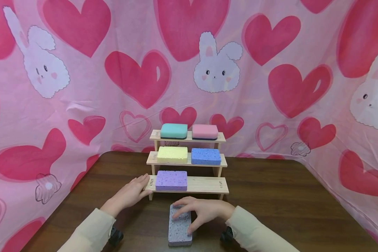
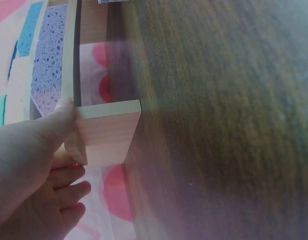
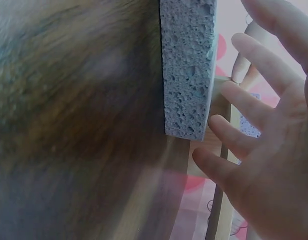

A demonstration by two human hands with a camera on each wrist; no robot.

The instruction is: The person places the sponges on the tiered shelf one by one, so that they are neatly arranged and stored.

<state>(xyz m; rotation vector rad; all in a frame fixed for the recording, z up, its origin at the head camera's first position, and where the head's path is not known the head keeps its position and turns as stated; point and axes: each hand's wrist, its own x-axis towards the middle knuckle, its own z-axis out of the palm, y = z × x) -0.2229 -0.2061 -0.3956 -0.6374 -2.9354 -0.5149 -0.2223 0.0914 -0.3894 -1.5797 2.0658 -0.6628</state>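
My left hand holds the left end of the lowest tier of a wooden three-step display rack. In the left wrist view its thumb lies on the board's edge and the fingers curl behind. A grey speckled sponge lies flat on the table in front of the rack, long side pointing toward me. Over it hovers my right hand, fingers spread, with the thumb at the sponge's right edge. A purple sponge sits on the lowest tier's left half, close to my left hand.
On the middle tier stand a yellow sponge and a blue sponge. The top tier carries a teal sponge and a pink sponge. A pink heart-and-bunny curtain hangs behind the dark wooden table.
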